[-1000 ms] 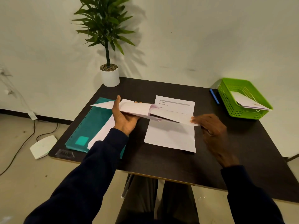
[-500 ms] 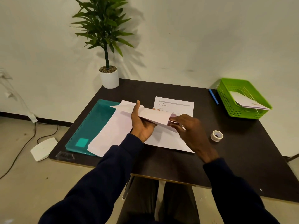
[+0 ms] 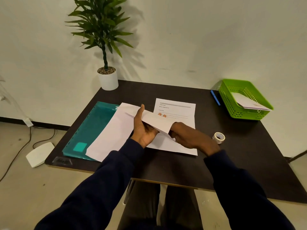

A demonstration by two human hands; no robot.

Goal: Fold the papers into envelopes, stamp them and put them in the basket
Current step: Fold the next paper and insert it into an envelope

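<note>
Holding the folded paper (image 3: 156,121) in the air at frame centre, the left hand (image 3: 144,130) has its grip curled round one end, thumb on top, while the right hand (image 3: 189,136) pinches the lower right corner — off the desk (image 3: 166,166) with nothing firm behind it, the crease may run crooked, or the flap spring open before it reaches the basket (image 3: 244,114) at upper right

printed sheet (image 3: 180,112) text illegible, left fingers (image 3: 164,115) behind folded paper (image 3: 156,121)
</note>
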